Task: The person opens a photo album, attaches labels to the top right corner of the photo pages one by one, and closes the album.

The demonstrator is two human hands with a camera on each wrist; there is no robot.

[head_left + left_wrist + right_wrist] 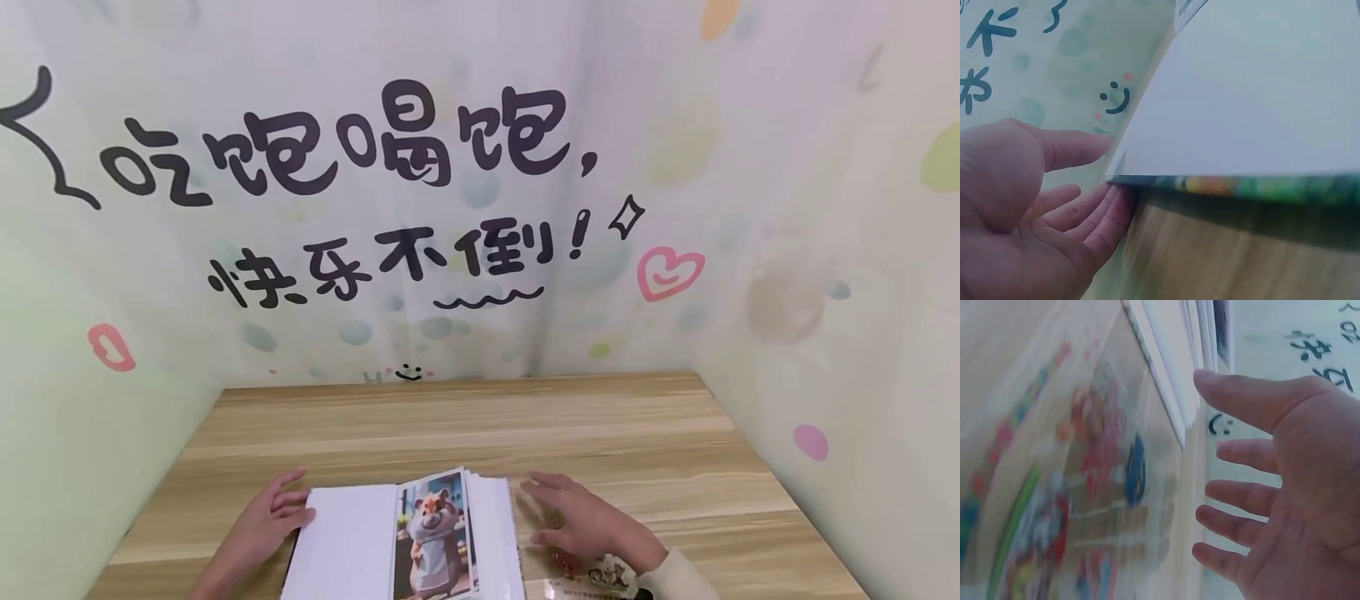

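An album (341, 537) lies spread on the table, a plain white page on its left. A picture of a hamster in a white apron (432, 542) fills the facing page, with more white leaves stacked on the right. At the left cover's edge is my left hand (258, 527); in the left wrist view its fingertips (1110, 219) touch the colourful cover from below, and the thumb stands apart from the page. My right hand (588, 521) is held beside the album's right edge, fingers spread, holding nothing. Under that wrist lies a clear sticker sheet (592, 583).
The wood-grain table (465, 425) runs back to a printed curtain (480, 342) bearing black lettering. Side curtains rise along both sides. Blurred colourful prints on clear sheets (1097, 437) lie right of the album.
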